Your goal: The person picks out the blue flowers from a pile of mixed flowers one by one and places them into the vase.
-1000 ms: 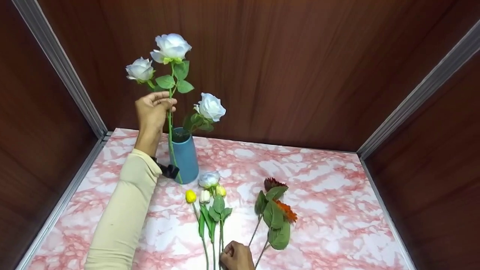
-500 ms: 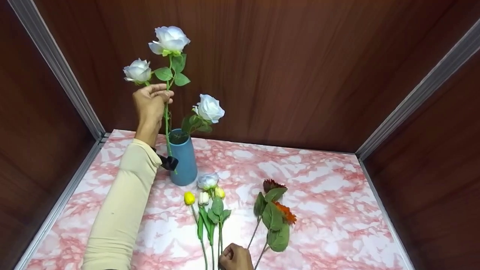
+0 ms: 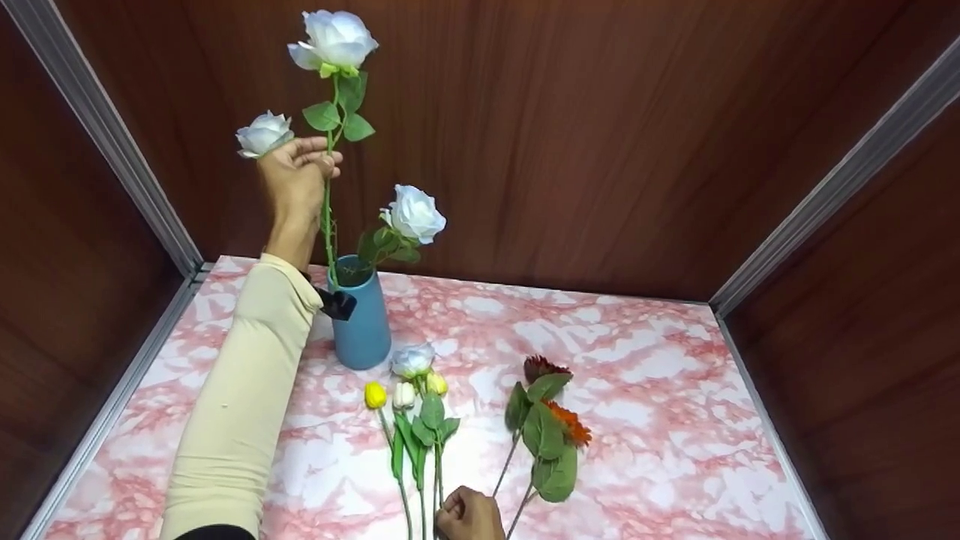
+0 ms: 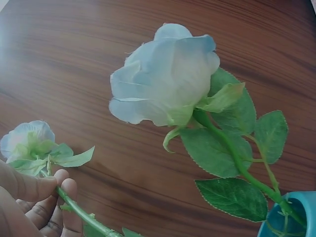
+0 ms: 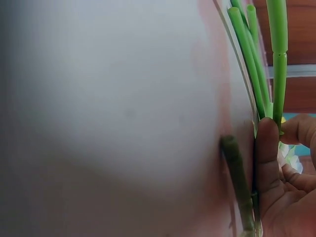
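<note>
The tall white rose [image 3: 335,41] is pinched in the left hand [image 3: 295,176] near the blue vase [image 3: 363,330], while the right hand [image 3: 472,514] pinches a green stem [image 5: 279,81].

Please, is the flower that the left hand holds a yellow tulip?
No, in the head view the left hand holds the stem of a white rose, while a yellow tulip lies on the table.

We see a white rose [image 3: 335,39] held upright, its leafy stem [image 3: 328,202] overlapping the standing blue vase [image 3: 361,330] — and a smooth green stem [image 5: 279,79], pinched.
</note>
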`<state>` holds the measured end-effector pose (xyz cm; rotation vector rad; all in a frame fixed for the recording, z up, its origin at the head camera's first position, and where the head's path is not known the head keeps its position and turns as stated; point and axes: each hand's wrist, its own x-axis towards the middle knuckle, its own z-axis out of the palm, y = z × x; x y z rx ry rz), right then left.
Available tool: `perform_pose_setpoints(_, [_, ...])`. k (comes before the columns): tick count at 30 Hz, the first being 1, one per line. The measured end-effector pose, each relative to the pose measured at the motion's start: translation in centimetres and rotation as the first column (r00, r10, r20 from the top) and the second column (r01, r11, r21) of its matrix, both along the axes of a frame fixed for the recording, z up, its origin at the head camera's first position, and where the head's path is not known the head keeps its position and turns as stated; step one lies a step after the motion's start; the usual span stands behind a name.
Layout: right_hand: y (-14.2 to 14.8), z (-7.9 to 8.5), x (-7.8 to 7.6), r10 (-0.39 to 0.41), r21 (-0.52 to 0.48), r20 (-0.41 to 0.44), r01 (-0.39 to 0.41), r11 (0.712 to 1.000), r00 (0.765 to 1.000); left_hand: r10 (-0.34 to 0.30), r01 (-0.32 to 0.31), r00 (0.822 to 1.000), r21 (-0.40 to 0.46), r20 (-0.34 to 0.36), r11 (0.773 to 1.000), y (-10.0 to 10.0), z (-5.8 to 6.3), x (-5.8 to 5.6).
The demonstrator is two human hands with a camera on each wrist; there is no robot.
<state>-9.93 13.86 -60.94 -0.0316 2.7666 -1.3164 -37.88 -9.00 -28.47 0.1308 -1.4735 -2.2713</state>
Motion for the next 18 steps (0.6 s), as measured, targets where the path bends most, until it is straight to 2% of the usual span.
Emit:
perform_pose_setpoints(8, [-0.01, -0.23, -0.08, 0.008, 0.001, -0.018, -0.008, 1.000, 1.000, 0.021, -0.022, 0.999, -0.006, -0.034, 1.000, -0.25, 0.83, -0.40])
perform_pose_setpoints(18, [0.03, -0.45, -0.11, 0.013, -0.004, -0.040, -0.013, 1.000, 0.999, 0.017, -0.016, 1.000, 0.068, -0.015, 0.998, -0.59, 0.58, -0.96])
